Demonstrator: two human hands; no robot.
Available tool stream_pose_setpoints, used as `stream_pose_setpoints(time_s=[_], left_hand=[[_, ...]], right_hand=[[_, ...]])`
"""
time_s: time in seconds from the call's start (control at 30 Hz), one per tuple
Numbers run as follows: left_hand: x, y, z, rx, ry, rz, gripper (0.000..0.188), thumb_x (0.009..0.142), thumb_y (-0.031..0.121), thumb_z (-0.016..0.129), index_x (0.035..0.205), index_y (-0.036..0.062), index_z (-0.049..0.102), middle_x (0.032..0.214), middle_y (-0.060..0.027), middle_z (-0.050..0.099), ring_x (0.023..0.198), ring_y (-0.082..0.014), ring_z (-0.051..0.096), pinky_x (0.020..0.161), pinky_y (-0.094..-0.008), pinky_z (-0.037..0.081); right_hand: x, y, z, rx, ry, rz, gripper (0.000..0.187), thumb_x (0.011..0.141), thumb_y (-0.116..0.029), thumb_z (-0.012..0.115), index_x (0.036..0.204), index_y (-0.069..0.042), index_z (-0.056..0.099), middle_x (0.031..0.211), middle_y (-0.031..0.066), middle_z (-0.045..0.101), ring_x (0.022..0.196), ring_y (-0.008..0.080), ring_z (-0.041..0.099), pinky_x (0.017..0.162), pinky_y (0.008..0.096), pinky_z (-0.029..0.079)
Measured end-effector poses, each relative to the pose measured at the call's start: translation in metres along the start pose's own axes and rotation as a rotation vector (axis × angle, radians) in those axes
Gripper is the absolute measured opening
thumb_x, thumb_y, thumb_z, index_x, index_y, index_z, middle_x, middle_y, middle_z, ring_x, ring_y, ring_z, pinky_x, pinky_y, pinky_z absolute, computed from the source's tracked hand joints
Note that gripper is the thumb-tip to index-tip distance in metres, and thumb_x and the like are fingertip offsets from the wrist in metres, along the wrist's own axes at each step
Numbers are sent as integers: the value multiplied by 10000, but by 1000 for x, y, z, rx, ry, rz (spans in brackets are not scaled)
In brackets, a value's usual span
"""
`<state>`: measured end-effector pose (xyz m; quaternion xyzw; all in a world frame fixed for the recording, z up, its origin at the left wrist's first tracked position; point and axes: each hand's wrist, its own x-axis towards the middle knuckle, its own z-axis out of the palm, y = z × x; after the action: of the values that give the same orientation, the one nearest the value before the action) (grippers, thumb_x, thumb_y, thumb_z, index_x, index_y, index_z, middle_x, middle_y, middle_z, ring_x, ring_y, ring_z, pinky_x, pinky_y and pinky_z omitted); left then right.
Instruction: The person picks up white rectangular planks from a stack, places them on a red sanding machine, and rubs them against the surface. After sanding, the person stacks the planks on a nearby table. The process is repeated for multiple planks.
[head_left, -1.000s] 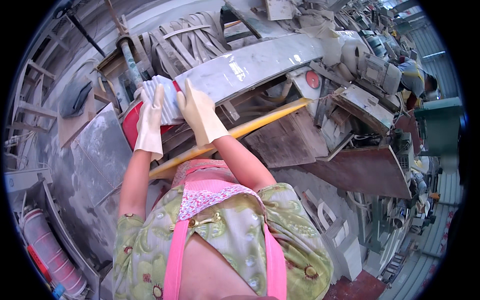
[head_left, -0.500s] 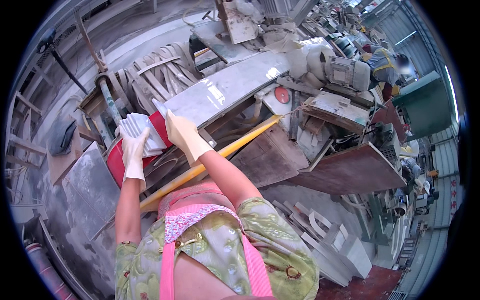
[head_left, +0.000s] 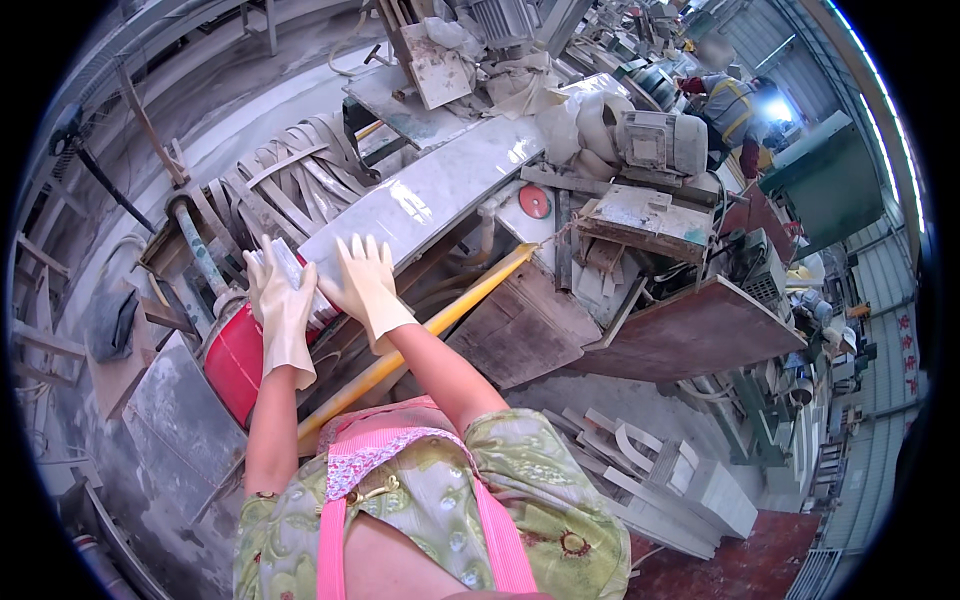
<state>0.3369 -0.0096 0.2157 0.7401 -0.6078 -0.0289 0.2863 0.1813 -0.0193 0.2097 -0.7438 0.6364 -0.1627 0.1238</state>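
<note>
A long, curved grey-white stone slab [head_left: 440, 185] lies on a machine bed and runs away toward the upper right. Both my hands wear cream rubber gloves and are at its near end. My left hand [head_left: 283, 305] wraps around the slab's end corner from the left. Just right of it, my right hand [head_left: 366, 287] rests flat on top of the slab with its fingers spread. A red drum [head_left: 235, 362] stands below my left hand. A yellow bar [head_left: 450, 310] runs diagonally under my right forearm.
Stacked curved stone strips [head_left: 290, 190] lie behind the slab's near end. A grey motor [head_left: 662, 140], a red disc [head_left: 535, 201] and brown boards [head_left: 690, 330] sit to the right. Pale stone offcuts [head_left: 650, 470] litter the floor. Another person [head_left: 728, 100] works at the far upper right.
Both hands stay at the slab's near end. My right hand has flattened and spread its fingers. The view has swung, so the hands and slab sit lower in the picture.
</note>
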Motion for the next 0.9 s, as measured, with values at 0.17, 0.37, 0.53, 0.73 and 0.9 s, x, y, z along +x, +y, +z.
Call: stream_pose_setpoints(time_s=[0.17, 0.37, 0.53, 0.73, 0.9], left_hand=[[6, 6, -11, 194, -104, 170, 708, 941, 460, 648, 1572, 185, 481, 1648, -221, 380, 1506, -465, 337, 1250, -533, 241], [19, 0, -16, 240, -100, 467, 569, 988, 396, 587, 1493, 137, 575, 1605, -229, 441, 1505, -439, 357, 1249, -588, 177], [21, -11, -16, 106, -54, 554, 532, 986, 301, 613, 1481, 107, 586, 1568, -238, 484, 1472, -445, 404, 1240, -596, 188], [26, -5, -21, 60, -96, 746, 466, 1040, 246, 536, 1479, 97, 585, 1564, -166, 510, 1481, -403, 406, 1261, -570, 194], [30, -16, -19, -46, -262, 695, 324, 1046, 236, 499, 1163, 52, 737, 1231, -157, 713, 1385, -414, 503, 1243, -573, 246]], right_hand=[[-9, 11, 30, -174, 24, -132, 902, 913, -533, 672, 1602, -31, 377, 1632, 260, 381, 1529, 490, 297, 1278, 589, 137], [6, 9, 21, -348, -70, -240, 752, 993, -401, 594, 1555, 60, 401, 1537, 335, 462, 1401, 566, 448, 1215, 599, 312], [19, 8, -17, 308, -64, -132, 219, 978, -156, 542, 1057, 41, 596, 931, 308, 694, 912, 507, 665, 760, 549, 538], [6, -14, 15, 763, 149, -118, 272, 1009, -149, 479, 1135, 53, 610, 986, 344, 668, 978, 542, 619, 841, 564, 503], [9, -2, 0, 565, 50, 11, 333, 1022, -250, 517, 1206, 13, 604, 1135, 332, 663, 1103, 486, 622, 951, 507, 494]])
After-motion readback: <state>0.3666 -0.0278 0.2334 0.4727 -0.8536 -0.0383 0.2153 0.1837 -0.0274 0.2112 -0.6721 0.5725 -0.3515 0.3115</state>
